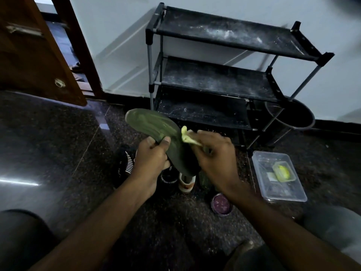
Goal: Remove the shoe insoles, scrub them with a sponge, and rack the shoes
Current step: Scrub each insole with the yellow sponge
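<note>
A green insole [154,126] is held up above the floor, toe end pointing up and left. My left hand [151,155] grips it at the middle, thumb on its top face. My right hand [216,159] is closed on a yellow-green sponge [187,136] that presses against the insole's right edge. Below my hands, black shoes [127,163] with white stripes stand on the floor, partly hidden. A black three-shelf shoe rack [220,79] stands against the wall behind, its shelves bare and dusty.
A clear plastic tub [281,190] with a small yellow-green lidded box inside lies on the floor at right. A round purple tin [221,203] sits beneath my right wrist. A dark round bin [297,116] stands behind the rack. An open wooden door [39,55] is at left.
</note>
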